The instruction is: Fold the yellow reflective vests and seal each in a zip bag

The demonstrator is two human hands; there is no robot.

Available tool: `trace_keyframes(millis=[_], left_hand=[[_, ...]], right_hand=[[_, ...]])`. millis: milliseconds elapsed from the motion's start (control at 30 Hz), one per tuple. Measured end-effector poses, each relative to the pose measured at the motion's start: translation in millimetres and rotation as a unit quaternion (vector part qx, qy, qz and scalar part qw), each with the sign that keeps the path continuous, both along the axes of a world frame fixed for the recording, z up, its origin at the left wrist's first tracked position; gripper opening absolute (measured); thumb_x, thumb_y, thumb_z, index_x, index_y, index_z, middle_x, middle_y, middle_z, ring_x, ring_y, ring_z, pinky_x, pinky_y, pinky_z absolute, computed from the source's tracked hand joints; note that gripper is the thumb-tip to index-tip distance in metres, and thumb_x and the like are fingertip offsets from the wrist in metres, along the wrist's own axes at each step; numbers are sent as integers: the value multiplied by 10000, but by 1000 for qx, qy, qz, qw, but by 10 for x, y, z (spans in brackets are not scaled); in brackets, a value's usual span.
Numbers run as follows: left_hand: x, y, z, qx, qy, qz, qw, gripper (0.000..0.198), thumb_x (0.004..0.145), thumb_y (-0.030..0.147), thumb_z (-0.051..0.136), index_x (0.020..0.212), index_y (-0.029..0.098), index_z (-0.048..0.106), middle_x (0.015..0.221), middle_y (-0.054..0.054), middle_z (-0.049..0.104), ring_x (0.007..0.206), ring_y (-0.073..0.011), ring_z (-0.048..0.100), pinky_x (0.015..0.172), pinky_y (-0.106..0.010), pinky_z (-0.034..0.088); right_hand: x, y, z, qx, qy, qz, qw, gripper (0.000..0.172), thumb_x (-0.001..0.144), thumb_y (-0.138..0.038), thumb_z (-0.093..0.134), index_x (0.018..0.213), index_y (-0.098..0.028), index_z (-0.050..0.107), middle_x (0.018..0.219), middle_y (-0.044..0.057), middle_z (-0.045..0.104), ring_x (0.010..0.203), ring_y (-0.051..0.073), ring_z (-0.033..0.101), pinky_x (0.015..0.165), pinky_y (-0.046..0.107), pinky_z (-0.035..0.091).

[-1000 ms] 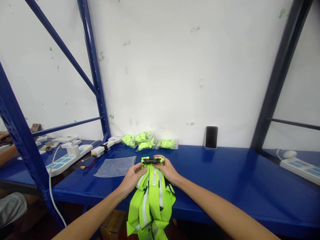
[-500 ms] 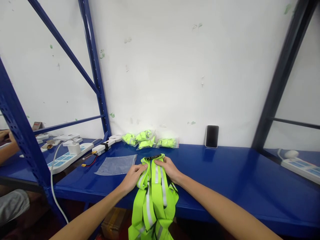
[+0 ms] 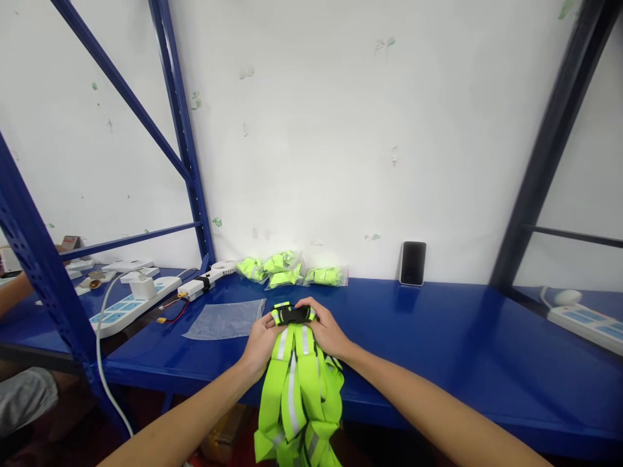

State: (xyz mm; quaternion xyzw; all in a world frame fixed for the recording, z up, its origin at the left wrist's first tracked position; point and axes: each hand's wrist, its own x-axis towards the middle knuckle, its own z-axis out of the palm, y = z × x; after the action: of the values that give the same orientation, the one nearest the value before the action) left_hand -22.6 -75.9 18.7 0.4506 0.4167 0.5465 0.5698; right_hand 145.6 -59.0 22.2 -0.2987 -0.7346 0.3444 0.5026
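Neon yellow-green reflective straps [image 3: 305, 383] with silver stripes hang in a bundle over the front edge of the blue table. At their top a black plastic buckle [image 3: 294, 314] faces me. My left hand [image 3: 261, 338] is closed on the strap at the buckle's left side. My right hand [image 3: 327, 329] grips the right side, its index finger lying over the top by the buckle. Some fingertips of both hands are hidden behind the webbing. A clear plastic bag [image 3: 224, 320] lies flat just left of my left hand.
Bagged neon straps [image 3: 282, 269] lie along the wall. A dark-screened phone [image 3: 413, 263] leans there further right. On the left are a power strip [image 3: 136, 305], a white handheld fan [image 3: 207, 280] with loose wires, a blue rack post [image 3: 43, 259] and another person's arm [image 3: 17, 293].
The top of the straps has been folded toward me, so the black buckle now shows its broad face. Both hands have shifted their grip around it.
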Motion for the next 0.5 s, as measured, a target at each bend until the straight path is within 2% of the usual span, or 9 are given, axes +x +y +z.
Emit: trace_keyframes(millis=[133,233,300,400,433,500], left_hand=[[-52,33,9,38,38,17,998,447,672,387,729,1027,170,567,775,-30,695,628,-195,660,591,-274,484],[-65,55,43,43,85,22,995,481,718,343,672,1153,196,528,901,-51,692,755,-214,665,671,-286,493],[-56,56,69,48,91,26,994,530,723,276,644,1227,208,493,1022,-74,675,894,-230,647,757,-290,484],[-29,33,98,37,56,-10,998,587,718,220,608,1283,231,447,1095,-66,657,973,-241,622,805,-297,473],[-19,20,104,26,34,-31,999,591,716,212,592,1286,239,438,1078,-52,663,951,-241,630,790,-303,481],[3,-7,110,5,-15,-60,998,588,703,202,568,1274,245,435,1012,-24,680,880,-235,651,744,-309,498]], right_hand=[[-5,-35,33,-101,2,61,993,341,797,-238,506,1131,-265,567,1088,0,595,993,219,527,877,323,380],[-33,-17,21,-140,56,49,987,301,765,-238,542,1058,-247,607,1094,4,590,985,215,534,857,304,400],[-49,15,-4,-172,106,58,978,452,697,-170,571,1137,-273,576,1108,-1,592,949,206,560,832,302,426],[-52,83,-46,-235,187,93,949,810,644,-115,598,1369,-361,334,1065,-6,625,843,201,612,772,333,475],[-50,105,-56,-242,204,94,944,849,632,-107,616,1383,-357,309,1053,-1,633,853,209,620,777,343,481],[-46,137,-68,-212,211,71,952,726,617,-107,649,1291,-289,448,1048,18,641,960,233,605,832,349,470]])
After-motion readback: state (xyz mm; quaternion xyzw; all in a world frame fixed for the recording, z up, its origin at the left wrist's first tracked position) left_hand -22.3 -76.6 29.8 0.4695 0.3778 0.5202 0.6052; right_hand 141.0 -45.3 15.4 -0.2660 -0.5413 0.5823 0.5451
